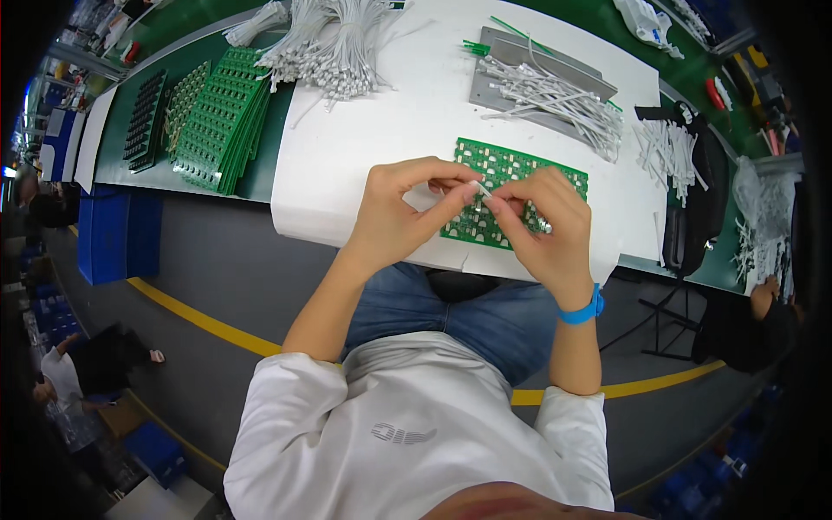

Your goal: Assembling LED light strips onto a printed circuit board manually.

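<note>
Pinching a small white piece (pixel 484 189) between thumb and fingertips of the left hand (pixel 392 212); gripping the same piece from the other side with the right hand (pixel 556 218), thumb and forefinger closed on it. Partly covered by the fingers, so too small to make out in detail — in view above the left half of a green circuit board (pixel 505 165); cannot tell whether touching it. On the right wrist, a blue band (pixel 581 310). Under the board, a white work surface (pixel 325 169). Just beyond the board, a grey metal plate (pixel 497 76) beneath a loose pile of white cables (pixel 555 100), with green strips (pixel 474 48) at its left edge. Toward the far left of the surface, thick cable bundles (pixel 342 48), connector ends facing inward. Farther left, a leaning stack of green boards (pixel 215 126) beside black-studded panels (pixel 145 121). To the right — short white cables (pixel 669 156). Below the left-hand table, a blue bin (pixel 115 238).
</note>
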